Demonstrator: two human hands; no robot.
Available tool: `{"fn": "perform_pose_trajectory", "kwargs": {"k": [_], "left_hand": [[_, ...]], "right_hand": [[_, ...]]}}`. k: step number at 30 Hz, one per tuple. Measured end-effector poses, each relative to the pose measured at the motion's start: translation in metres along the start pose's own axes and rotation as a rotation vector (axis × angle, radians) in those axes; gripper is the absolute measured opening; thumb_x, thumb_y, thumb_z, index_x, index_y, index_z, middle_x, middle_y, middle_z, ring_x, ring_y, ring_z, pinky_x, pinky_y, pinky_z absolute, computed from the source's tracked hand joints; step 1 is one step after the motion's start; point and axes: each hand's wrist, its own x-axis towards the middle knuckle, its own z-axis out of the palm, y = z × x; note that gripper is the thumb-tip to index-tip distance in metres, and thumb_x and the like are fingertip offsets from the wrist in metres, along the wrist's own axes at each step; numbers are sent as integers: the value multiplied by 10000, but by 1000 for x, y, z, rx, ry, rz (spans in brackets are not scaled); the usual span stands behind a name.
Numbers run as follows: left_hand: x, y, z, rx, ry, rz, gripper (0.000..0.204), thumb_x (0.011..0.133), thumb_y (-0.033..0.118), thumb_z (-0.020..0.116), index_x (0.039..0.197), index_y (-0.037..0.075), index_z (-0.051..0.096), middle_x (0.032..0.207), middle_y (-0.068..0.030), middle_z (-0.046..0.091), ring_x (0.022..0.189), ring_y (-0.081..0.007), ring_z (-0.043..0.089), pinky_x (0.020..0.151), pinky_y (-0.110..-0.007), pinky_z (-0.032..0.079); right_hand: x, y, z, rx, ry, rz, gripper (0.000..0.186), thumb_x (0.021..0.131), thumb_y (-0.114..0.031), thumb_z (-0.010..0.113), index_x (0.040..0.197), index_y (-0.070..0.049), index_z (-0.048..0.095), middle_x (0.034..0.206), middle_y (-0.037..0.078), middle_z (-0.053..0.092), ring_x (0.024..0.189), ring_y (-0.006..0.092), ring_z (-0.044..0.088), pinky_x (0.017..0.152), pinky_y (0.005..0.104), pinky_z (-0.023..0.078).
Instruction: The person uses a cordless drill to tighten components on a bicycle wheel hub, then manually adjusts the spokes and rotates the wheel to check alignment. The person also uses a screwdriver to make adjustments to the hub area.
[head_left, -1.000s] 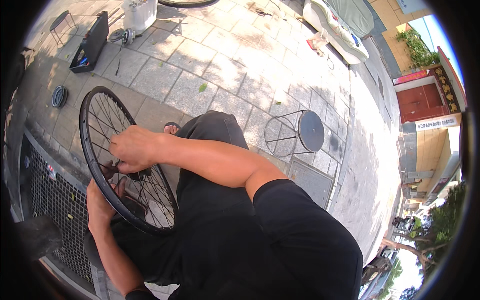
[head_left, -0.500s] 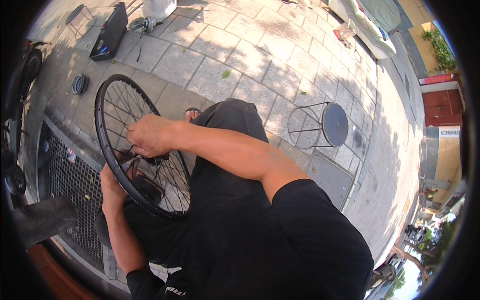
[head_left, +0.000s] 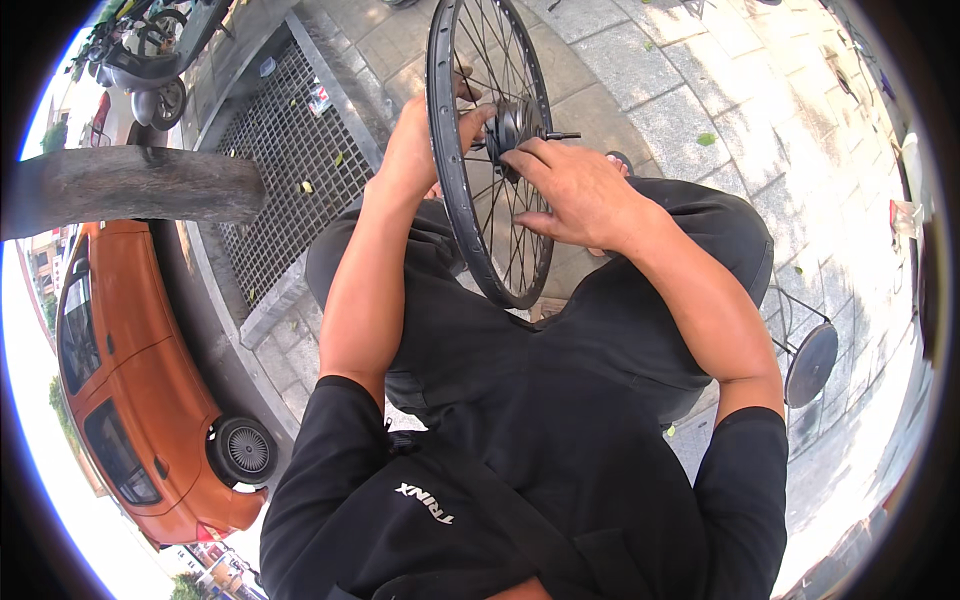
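A black-rimmed bicycle wheel (head_left: 450,170) stands tilted between my knees, its spokes running to a dark, thick hub (head_left: 512,128). From the hub's right side sticks out a thin axle end (head_left: 562,135). My left hand (head_left: 415,150) grips the wheel from the left, fingers bent in past the rim and thumb close to the hub; the spokes and rim partly cover its fingertips. On the other side, my right hand (head_left: 580,195) has its fingers curved against the hub. Its thumb is lower down, against the spokes.
Metal grating (head_left: 285,150) in a raised frame lies at the left, below a tree trunk (head_left: 140,185). An orange car (head_left: 140,380) and a parked scooter (head_left: 150,75) stand beyond. A round stool (head_left: 812,365) is on the paving at right.
My view has swung left and down, bringing the car into sight. My right hand has shifted to the hub's right side, with its fingers less tightly bunched. My left hand remains at the wheel.
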Motion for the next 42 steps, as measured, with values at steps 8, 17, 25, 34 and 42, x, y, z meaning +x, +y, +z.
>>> {"fn": "perform_pose_trajectory", "kwargs": {"k": [8, 17, 25, 34, 42], "left_hand": [[18, -29, 5, 385, 64, 238, 473, 974, 230, 733, 1357, -19, 608, 1085, -203, 734, 905, -328, 760, 809, -423, 593], [-42, 4, 9, 320, -200, 339, 517, 771, 171, 839, 1234, 26, 662, 1119, -212, 694, 1000, -423, 707, 833, -498, 591], [-55, -17, 44, 357, -71, 571, 432, 805, 218, 852, 1132, 21, 650, 908, -140, 709, 794, -367, 729, 704, -462, 602], [-49, -14, 20, 283, -129, 547, 399, 829, 120, 806, 1199, 24, 690, 924, -137, 745, 810, -358, 742, 677, -448, 593], [-24, 4, -1, 286, -235, 438, 346, 874, 55, 761, 1210, 3, 692, 1023, -189, 753, 916, -415, 735, 810, -443, 603]], "right_hand": [[36, 11, 18, -38, 145, -177, 578, 799, -218, 840, 1278, 14, 614, 1115, 149, 671, 1003, 361, 686, 865, 465, 565], [30, 25, -21, 36, 56, 17, 564, 816, -201, 818, 1309, 9, 640, 1143, 164, 691, 980, 396, 697, 836, 455, 583], [36, 28, -28, 52, -50, -136, 552, 771, -148, 835, 1262, 28, 655, 1106, 170, 691, 973, 387, 698, 822, 454, 586], [31, 28, -35, 107, 20, -7, 419, 785, -239, 850, 1092, 11, 710, 992, 173, 688, 861, 402, 694, 754, 465, 573], [29, 28, -28, -78, 180, 165, 418, 853, -302, 799, 1041, 49, 671, 954, 217, 699, 879, 423, 707, 762, 471, 579]]}}
